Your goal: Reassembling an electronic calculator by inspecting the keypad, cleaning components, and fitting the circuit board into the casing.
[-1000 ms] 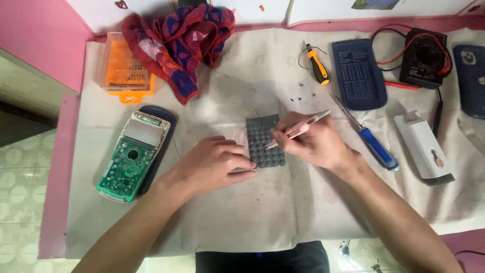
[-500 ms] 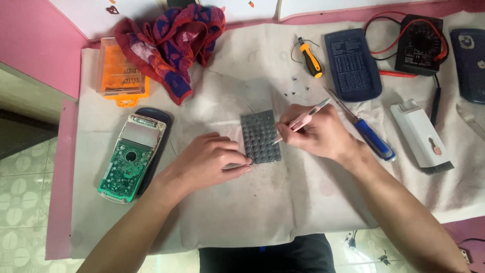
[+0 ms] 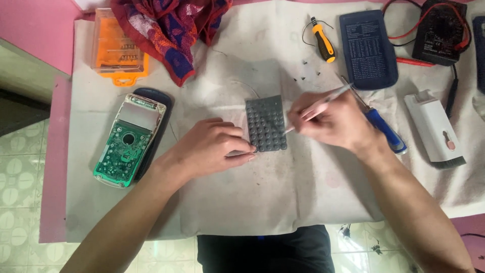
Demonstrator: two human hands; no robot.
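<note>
Pinning the grey keypad mat (image 3: 266,124) at its lower left corner, the left hand (image 3: 209,149) is pressing it onto the white cloth (image 3: 283,202); the right hand (image 3: 333,121) is pinching a pink tool (image 3: 318,107) whose tip is touching the mat's right edge. Too hard a push is likely tearing the rubber, or flicking the tiny screws (image 3: 307,76) lying near.

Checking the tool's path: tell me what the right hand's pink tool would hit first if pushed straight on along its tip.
Probably the grey keypad mat: the right hand aims the pink tool down-left at its right edge.

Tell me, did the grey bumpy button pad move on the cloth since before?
No. The grey button pad still lies just right of the opened green circuit board under the left hand; only the camera shifted.
</note>
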